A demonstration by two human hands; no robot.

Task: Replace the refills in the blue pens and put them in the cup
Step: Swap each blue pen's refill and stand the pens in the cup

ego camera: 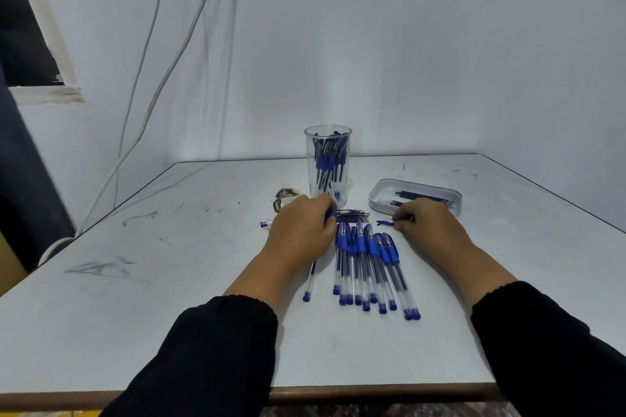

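Observation:
Several blue pens lie side by side on the white table, caps toward the far side. My left hand rests over the left end of the row and grips a blue pen part beside a small pile of loose refills. One pen runs out from under that hand. My right hand pinches a small blue pen cap on the table. Behind my left hand stands a clear plastic cup with several blue pens upright in it.
A shallow white tray holding a few refills sits at the back right, just beyond my right hand. A small blue piece and a crumpled scrap lie left of the cup. Cables hang down the wall at the left.

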